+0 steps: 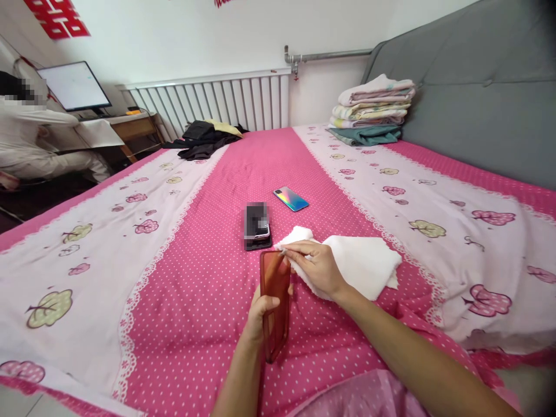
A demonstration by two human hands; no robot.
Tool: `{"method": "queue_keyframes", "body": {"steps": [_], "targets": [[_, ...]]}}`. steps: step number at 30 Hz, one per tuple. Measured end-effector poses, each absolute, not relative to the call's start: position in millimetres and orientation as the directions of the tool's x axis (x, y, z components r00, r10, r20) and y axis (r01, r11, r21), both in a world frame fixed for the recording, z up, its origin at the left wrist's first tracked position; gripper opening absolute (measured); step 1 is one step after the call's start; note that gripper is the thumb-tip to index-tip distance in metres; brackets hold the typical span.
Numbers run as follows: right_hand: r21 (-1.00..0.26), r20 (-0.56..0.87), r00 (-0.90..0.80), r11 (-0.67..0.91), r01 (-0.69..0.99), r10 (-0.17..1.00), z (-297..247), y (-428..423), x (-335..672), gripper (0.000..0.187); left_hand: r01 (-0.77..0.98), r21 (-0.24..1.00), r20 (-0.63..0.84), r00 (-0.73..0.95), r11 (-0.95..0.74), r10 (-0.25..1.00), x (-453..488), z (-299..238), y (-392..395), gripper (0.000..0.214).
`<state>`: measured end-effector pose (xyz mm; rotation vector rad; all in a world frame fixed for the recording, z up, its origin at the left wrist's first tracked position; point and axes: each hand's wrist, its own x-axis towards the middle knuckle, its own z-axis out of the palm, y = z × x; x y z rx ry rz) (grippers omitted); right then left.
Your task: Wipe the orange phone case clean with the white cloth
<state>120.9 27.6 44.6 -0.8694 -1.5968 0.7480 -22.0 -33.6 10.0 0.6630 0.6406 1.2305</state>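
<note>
My left hand (pixel 261 313) is closed around a translucent reddish-brown phone case (pixel 277 324), thumb across its inner face, holding it upright and slightly tilted. My right hand (pixel 316 266) pinches a bit of white cloth (pixel 365 260) at the top right corner of the case; the rest of the cloth lies spread on the bed behind and beside this hand. Beyond the case, a dark stack of what look like phones (pixel 257 231) lies on the bed, partly blurred. A phone with a shiny rainbow-blue back (pixel 292 198) rests flat farther off.
The bed (pixel 260 156) has a pink dotted cover. Dark clothes (pixel 204 139) lie at its far left, folded blankets (pixel 373 107) at its far right by a grey headboard (pixel 478 92). A radiator (pixel 217 101) lines the wall. A person (pixel 43 133) sits left, near a monitor (pixel 76 86).
</note>
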Motion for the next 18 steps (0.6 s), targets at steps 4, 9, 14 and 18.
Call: {"method": "queue_keyframes", "body": {"steps": [4, 9, 14, 18], "targets": [[-0.865, 0.488, -0.068, 0.492, 0.094, 0.87, 45, 27, 122, 0.015, -0.563, 0.804, -0.039, 0.27, 0.19, 0.962, -25, 3, -30, 0.044], [-0.903, 0.429, -0.039, 0.43, 0.017, 0.902, 48, 27, 121, 0.013, -0.457, 0.867, 0.017, 0.422, 0.197, 0.906, -25, 6, -27, 0.041], [-0.938, 0.189, 0.027, 0.189, -0.292, 0.982, 57, 30, 124, 0.019, -0.449, 0.891, 0.126, 0.388, 0.068, 0.913, -25, 13, -27, 0.056], [-0.877, 0.086, 0.078, 0.113, -0.466, 0.993, 66, 35, 132, 0.022, -0.433, 0.895, 0.256, 0.299, -0.109, 0.919, -29, 12, -28, 0.079]]}}
